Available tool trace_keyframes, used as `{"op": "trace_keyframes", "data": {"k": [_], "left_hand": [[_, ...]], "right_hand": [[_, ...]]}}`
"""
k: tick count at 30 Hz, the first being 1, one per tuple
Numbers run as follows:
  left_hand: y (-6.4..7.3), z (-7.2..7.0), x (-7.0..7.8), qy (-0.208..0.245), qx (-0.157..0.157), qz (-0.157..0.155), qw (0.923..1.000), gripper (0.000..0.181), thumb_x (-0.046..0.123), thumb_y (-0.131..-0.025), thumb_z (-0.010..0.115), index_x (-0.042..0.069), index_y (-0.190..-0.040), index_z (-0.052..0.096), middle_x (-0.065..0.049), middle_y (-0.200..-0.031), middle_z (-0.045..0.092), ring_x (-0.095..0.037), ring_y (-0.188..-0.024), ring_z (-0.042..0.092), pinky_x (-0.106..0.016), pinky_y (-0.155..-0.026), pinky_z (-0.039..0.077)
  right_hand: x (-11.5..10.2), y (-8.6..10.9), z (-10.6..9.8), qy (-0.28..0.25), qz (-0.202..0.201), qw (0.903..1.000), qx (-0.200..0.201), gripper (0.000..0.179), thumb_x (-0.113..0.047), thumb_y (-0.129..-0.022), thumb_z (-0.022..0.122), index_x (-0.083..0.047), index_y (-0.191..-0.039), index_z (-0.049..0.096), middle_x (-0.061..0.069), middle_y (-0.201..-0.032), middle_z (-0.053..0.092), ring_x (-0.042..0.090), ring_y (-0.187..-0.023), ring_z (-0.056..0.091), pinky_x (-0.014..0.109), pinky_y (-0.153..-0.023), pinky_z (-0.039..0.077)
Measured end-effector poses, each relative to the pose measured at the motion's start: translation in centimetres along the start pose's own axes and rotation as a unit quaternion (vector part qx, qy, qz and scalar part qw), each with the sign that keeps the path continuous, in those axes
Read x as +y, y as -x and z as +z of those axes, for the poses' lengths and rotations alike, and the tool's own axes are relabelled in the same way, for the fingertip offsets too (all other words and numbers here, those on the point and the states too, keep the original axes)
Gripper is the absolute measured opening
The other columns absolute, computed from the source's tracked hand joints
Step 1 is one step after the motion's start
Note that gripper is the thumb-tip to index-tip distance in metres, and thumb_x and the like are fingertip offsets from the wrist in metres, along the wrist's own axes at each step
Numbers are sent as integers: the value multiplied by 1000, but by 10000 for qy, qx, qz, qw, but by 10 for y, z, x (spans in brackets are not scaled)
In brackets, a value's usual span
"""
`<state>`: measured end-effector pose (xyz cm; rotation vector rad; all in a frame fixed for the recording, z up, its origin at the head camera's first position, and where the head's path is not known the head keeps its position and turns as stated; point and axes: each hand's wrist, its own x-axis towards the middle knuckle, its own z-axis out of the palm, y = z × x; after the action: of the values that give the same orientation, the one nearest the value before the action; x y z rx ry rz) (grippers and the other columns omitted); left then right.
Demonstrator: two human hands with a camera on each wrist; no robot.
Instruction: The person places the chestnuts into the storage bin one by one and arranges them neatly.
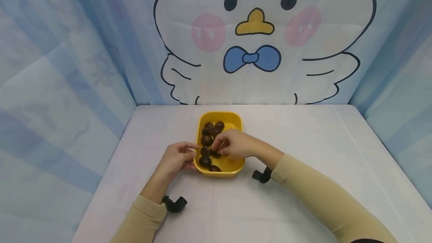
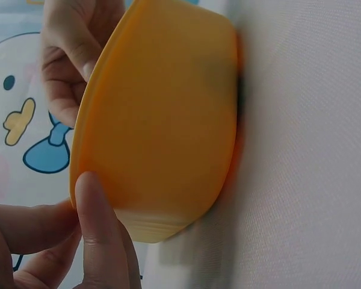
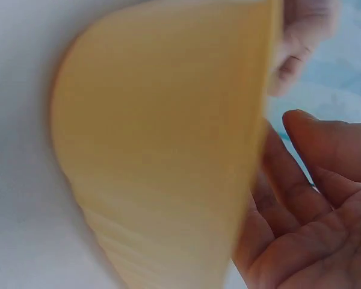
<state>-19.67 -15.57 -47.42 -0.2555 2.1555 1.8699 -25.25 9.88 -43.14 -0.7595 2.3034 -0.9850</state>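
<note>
A yellow plastic tray stands on the white cloth, with several shiny dark brown round pieces, chestnut-like, mostly along its left side. At the tray's left edge my left hand holds the rim; in the left wrist view its thumb lies against the outer wall and the index finger is at the rim. My right hand reaches over the right rim, fingers bent down to the brown pieces. In the right wrist view, thumb and fingers of the right hand stand apart; the tray wall hides the fingertips.
The white-covered table extends around the tray. Behind it hangs a curtain with a cartoon bird, and blue curtains close both sides. Black wrist mounts stick out below the sleeves.
</note>
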Motion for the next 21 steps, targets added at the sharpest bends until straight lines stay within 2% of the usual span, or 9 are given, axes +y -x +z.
{"op": "trace_keyframes", "data": {"k": [10, 14, 21], "left_hand": [[-2, 0, 0, -317, 27, 121, 9994, 27, 3, -98, 71, 4, -123, 78, -8, -94, 71, -16, -71, 68, -29, -61, 64], [-1, -3, 2, -461, 38, 94, 9989, 31, 4, -99, 71, 6, -129, 77, -9, -98, 74, -16, -72, 69, -29, -62, 64], [3, -8, 10, -1013, 410, -20, 9940, 37, 14, -105, 66, 14, -141, 71, -17, -112, 74, -21, -78, 69, -30, -68, 66]], "right_hand": [[8, 17, -13, -527, -127, 9983, 234, 33, -5, -101, 69, -13, -133, 74, 8, -137, 73, 25, -125, 72, 40, -104, 63], [14, 24, -17, -740, -227, 9966, 296, 38, -5, -101, 68, -13, -138, 71, 12, -143, 70, 27, -127, 72, 40, -105, 62], [26, 43, -23, -781, -265, 9938, 749, 41, -9, -103, 67, -8, -144, 66, 14, -146, 68, 33, -132, 70, 42, -108, 61]]}}
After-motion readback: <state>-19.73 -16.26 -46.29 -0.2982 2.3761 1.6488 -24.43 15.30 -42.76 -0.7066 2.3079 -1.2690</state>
